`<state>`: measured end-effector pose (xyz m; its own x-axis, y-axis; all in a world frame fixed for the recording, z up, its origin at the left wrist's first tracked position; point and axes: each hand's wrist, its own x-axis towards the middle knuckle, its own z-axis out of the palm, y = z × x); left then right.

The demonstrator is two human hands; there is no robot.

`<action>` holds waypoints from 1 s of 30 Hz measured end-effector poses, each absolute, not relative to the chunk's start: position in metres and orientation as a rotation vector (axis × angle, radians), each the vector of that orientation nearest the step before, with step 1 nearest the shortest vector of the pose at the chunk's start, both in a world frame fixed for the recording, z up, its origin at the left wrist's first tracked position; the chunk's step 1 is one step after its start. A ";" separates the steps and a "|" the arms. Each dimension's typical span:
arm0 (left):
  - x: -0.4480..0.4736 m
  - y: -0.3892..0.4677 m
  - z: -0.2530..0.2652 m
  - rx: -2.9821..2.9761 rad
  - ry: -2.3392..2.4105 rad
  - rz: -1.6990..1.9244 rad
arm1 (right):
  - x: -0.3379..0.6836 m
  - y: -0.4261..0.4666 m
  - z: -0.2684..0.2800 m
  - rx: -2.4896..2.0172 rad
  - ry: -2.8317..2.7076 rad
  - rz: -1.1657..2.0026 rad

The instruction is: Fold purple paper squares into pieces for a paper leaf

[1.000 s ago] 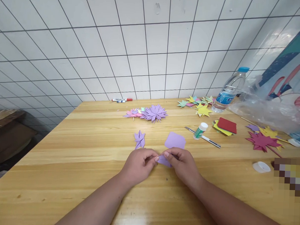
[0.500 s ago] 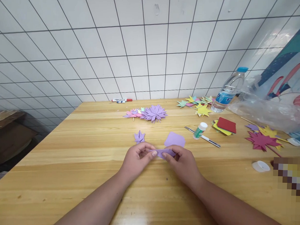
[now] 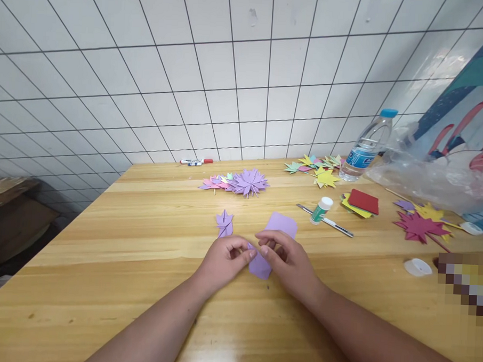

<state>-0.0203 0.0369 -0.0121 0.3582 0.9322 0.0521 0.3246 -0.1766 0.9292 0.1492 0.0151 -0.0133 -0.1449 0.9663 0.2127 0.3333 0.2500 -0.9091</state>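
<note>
Between both hands is a small piece of purple paper [image 3: 260, 266], tilted with its lower edge toward me. My left hand [image 3: 226, 259] pinches its upper left corner between thumb and fingers. On the other side, my right hand [image 3: 290, 257] has its thumb at the paper's upper right edge, its index finger raised and the other fingers curled behind. A flat purple sheet [image 3: 283, 223] with rounded corners lies just beyond my right hand. Past my left hand rests a folded purple paper leaf [image 3: 224, 223].
Beyond my hands lie a purple paper flower [image 3: 249, 182] and a marker [image 3: 196, 161]. To the right are a glue stick [image 3: 321, 210], a craft knife [image 3: 337, 227], stacked red and yellow paper [image 3: 364, 201], a water bottle [image 3: 367, 146], a white cap [image 3: 417, 267] and a crimson paper leaf [image 3: 420, 227].
The purple paper has turned from nearly edge-on to showing more of its face, its lower edge now nearer me. My right index finger has lifted away from it.
</note>
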 end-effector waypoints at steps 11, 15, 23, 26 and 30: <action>-0.019 0.034 -0.016 1.876 1.155 0.758 | 0.149 0.015 -0.015 -1.258 -1.711 0.797; -0.019 0.034 -0.013 1.909 1.065 0.703 | 0.148 0.014 -0.011 -1.235 -1.575 0.900; -0.022 0.034 -0.018 1.831 1.035 0.692 | 0.149 0.017 -0.013 -1.166 -1.557 0.968; -0.022 0.034 -0.017 1.847 1.033 0.697 | 0.150 0.018 -0.014 -1.154 -1.555 0.979; -0.021 0.034 -0.014 1.850 1.012 0.720 | 0.150 0.020 -0.016 -1.208 -1.483 1.025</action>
